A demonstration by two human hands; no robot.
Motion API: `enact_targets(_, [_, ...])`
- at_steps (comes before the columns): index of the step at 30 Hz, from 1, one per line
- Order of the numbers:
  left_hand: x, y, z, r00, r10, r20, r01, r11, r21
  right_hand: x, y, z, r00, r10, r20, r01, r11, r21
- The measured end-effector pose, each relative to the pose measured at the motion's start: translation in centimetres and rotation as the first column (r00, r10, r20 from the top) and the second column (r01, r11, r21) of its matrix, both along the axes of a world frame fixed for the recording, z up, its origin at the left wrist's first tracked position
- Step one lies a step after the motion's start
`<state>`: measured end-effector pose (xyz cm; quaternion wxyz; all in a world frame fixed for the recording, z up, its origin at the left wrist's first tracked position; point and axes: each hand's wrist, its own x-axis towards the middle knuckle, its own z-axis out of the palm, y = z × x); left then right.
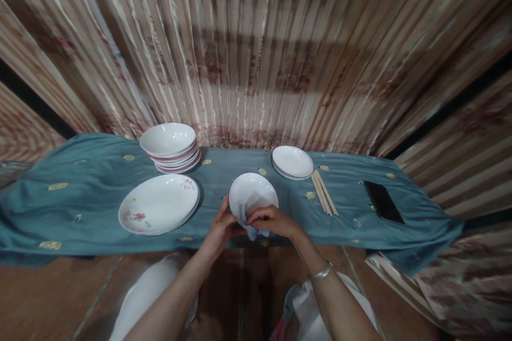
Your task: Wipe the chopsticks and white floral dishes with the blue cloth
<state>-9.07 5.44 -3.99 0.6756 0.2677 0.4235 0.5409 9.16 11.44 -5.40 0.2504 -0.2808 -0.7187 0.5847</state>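
White dish: just below the centre of the frame, the white dish (253, 184) is held at the front edge of the table, tilted.
Left hand: clamped on the dish's left rim, the left hand (224, 222) has its thumb near the edge.
Right hand: fingers pinched together on a bluish cloth (245, 224), the right hand (274, 221) presses into the dish's lower part.
Nearby plates: floral oval plates (158, 205) lie left of the left hand; small round plates (293, 161) sit up and right of the dish.
Bowl stack: behind the oval plates, the bowl stack (168, 141) stands left of centre.
Right side: wooden sticks (321, 193) lie beside the small plates, a black phone (384, 202) farther right.
Backdrop: a patterned curtain (248, 53) fills the upper frame.
Hidden: the right hand covers the dish's lower rim — the left fingertips beneath are unclear.
Hard to tell: a greyish patch inside the dish — cloth or shadow.
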Motion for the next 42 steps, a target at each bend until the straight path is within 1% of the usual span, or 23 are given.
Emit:
enact_targets(3, [0.1,0.0,0.1,1.000,0.011,0.005,-0.011,1.000,-0.010,1.2,0.0,-0.1,0.995,-0.041,0.091,0.032,0.995,0.097])
enact_targets(6, [0.1,0.1,0.1,1.000,0.030,-0.005,-0.030,0.999,-0.014,2.2,0.0,-0.1,0.970,-0.133,0.201,0.090,0.974,0.208])
enact_targets(8, [0.1,0.2,0.0,0.999,0.032,-0.014,-0.032,0.999,-0.010,2.7,0.2,-0.2,0.939,-0.213,0.271,0.125,0.944,0.306])
enact_targets(11, [0.1,0.2,-0.1,0.999,0.028,-0.018,-0.029,1.000,-0.004,3.0,0.5,-0.4,0.873,-0.353,0.335,0.173,0.868,0.465])
enact_targets(14, [0.1,0.2,-0.2,0.999,0.028,-0.020,-0.028,1.000,-0.002,2.9,1.1,-0.9,0.804,-0.494,0.330,0.232,0.772,0.591])
enact_targets(16, [0.0,0.2,-0.2,1.000,0.028,-0.013,-0.028,1.000,-0.001,2.7,1.7,-1.3,0.781,-0.550,0.297,0.255,0.714,0.652])
enact_targets(18, [0.1,0.2,-0.2,1.000,0.026,-0.007,-0.026,1.000,0.002,2.4,2.3,-1.7,0.773,-0.580,0.259,0.268,0.668,0.695])
enact_targets(21, [0.1,0.2,-0.1,1.000,0.027,-0.005,-0.027,1.000,0.000,1.7,3.0,-2.3,0.769,-0.607,0.201,0.297,0.618,0.728])
enact_targets(24, [0.2,0.0,0.1,0.999,0.037,0.006,-0.037,0.999,-0.004,0.9,3.5,-2.8,0.782,-0.606,0.142,0.328,0.595,0.734])
enact_targets(27, [0.2,-0.1,0.1,0.999,0.038,0.017,-0.038,0.999,0.002,0.1,4.0,-3.3,0.790,-0.605,0.098,0.372,0.600,0.708])
enact_targets(30, [0.2,-0.1,0.1,0.999,0.039,0.022,-0.039,0.999,0.005,-0.7,4.5,-3.6,0.812,-0.581,0.058,0.409,0.636,0.654])
enact_targets(34, [0.2,0.0,-0.1,0.999,0.034,0.026,-0.034,0.999,0.003,-1.8,4.9,-3.6,0.852,-0.524,0.013,0.425,0.706,0.566])
enact_targets(37, [0.2,0.0,0.0,0.999,0.036,0.019,-0.036,0.999,0.001,-2.7,4.7,-3.3,0.878,-0.478,-0.023,0.432,0.772,0.467])
enact_targets(40, [0.3,-0.1,0.1,0.998,0.049,0.026,-0.049,0.999,-0.005,-3.6,4.2,-2.9,0.907,-0.419,-0.043,0.404,0.836,0.372])
enact_targets(42, [0.3,-0.2,0.3,0.998,0.046,0.034,-0.046,0.999,-0.002,-4.1,3.8,-2.5,0.922,-0.382,-0.056,0.378,0.863,0.335])
